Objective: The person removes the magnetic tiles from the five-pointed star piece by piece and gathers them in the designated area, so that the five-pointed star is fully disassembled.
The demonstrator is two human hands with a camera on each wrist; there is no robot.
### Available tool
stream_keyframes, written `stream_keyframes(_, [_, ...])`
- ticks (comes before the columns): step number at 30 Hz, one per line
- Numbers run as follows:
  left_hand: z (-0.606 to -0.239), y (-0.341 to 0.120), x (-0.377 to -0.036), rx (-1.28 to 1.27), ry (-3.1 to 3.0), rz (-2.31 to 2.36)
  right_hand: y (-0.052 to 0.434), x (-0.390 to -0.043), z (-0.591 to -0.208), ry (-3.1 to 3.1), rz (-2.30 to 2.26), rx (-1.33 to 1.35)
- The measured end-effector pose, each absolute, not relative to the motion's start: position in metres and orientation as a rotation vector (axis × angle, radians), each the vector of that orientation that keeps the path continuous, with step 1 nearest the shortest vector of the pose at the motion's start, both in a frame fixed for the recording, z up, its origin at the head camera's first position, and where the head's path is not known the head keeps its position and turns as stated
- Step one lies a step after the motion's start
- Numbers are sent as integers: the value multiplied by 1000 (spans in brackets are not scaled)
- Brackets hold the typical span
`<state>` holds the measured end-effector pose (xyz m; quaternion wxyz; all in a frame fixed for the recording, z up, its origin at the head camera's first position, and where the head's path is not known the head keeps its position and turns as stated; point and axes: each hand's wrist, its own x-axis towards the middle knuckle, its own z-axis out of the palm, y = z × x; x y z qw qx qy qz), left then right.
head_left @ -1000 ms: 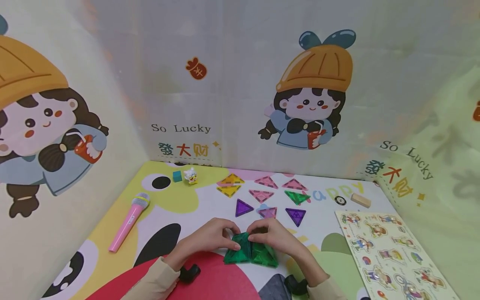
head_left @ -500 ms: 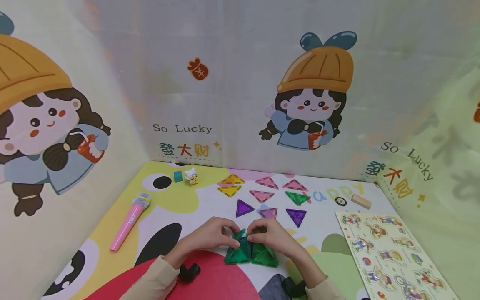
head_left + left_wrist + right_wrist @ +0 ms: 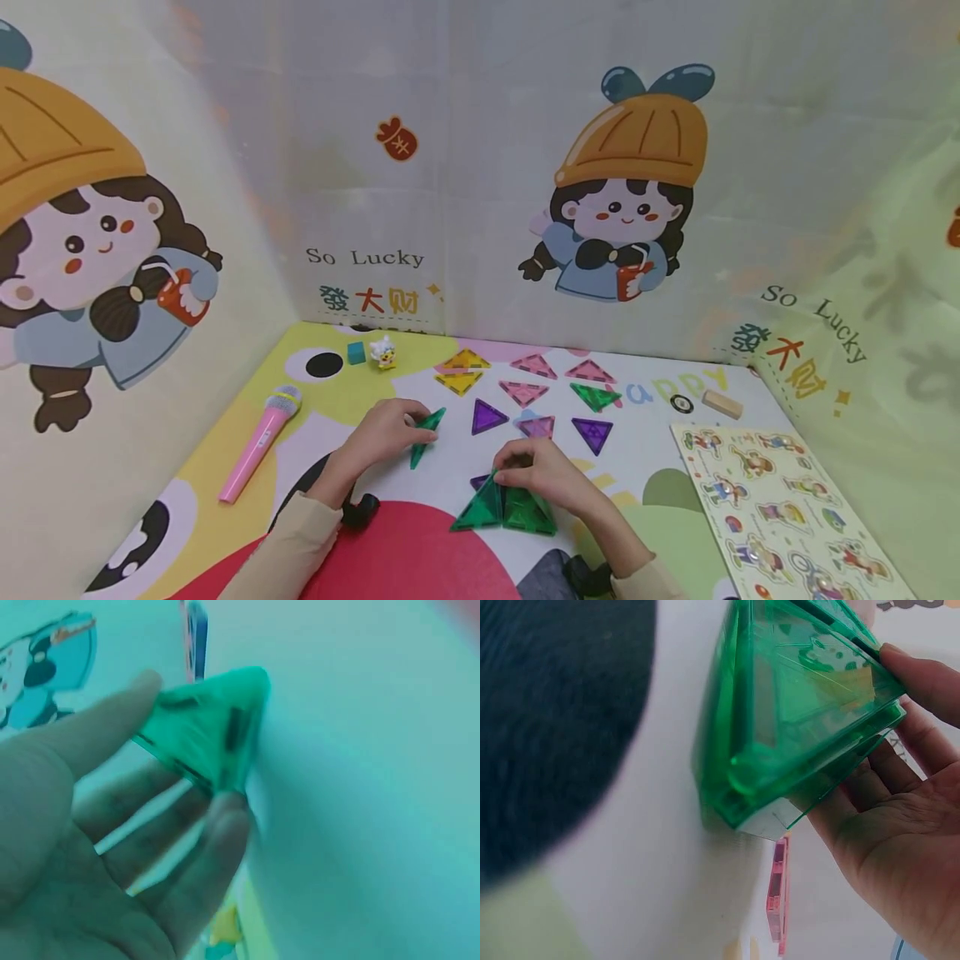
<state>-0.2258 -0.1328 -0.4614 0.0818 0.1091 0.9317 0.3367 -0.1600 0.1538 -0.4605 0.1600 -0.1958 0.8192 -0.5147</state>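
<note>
Nearest me, my right hand (image 3: pixel 540 473) pinches the top of the green tile pyramid (image 3: pixel 504 507) on the table (image 3: pixel 652 450). Left of it and farther off, my left hand (image 3: pixel 382 433) grips a loose green triangle (image 3: pixel 424 435). I judge a side is being fitted; next needs its edge aligned with the pyramid's open side.

Translucent green triangle tile (image 3: pixel 425 435) in left hand (image 3: pixel 382 433); green tile pyramid (image 3: pixel 504 507) under right hand (image 3: pixel 542 471). Loose tiles: yellow (image 3: pixel 461 371), pink (image 3: pixel 534 365), purple (image 3: pixel 486 415). Pink microphone (image 3: pixel 258 442), silver head. Mat (image 3: pixel 315 467): yellow, white, black, red blobs.
</note>
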Motion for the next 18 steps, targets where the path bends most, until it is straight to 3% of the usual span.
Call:
stream_keyframes(9, [-456,-152,-253,237,3019,724,152,-159,-462,2325,-1485,-575])
stream_keyframes(18, [-455,-145,-258,209,3072,597,153,-160,-460,2328,-1485,-575])
